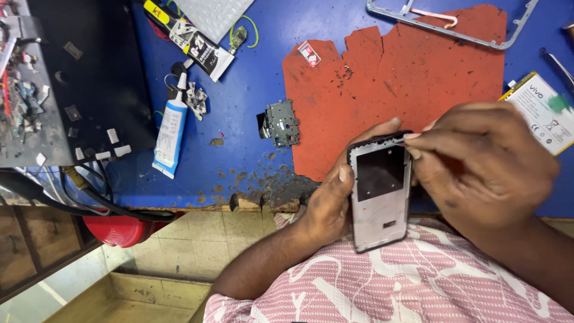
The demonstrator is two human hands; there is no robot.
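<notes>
Left hand (326, 206) grasps the phone frame (380, 197) from its side. Right hand (478, 164) pinches its top edge above the blue surface (251, 119).

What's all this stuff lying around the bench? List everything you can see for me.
Phone body: one, grey and black, opened, held over the lap.
Red mat: one, torn, on the blue bench top.
Small metal plate: one, grey, left of the mat.
Glue tube: one, white and blue, left part of the bench.
Black tube: one, black and white, top left.
Phone frame: one, silver, top edge of the mat.
Battery: one, white, far right.
Red stool: one, under the bench.
Left hand: grips the phone body's left side.
Right hand: fingertips at the phone body's top edge.
</notes>
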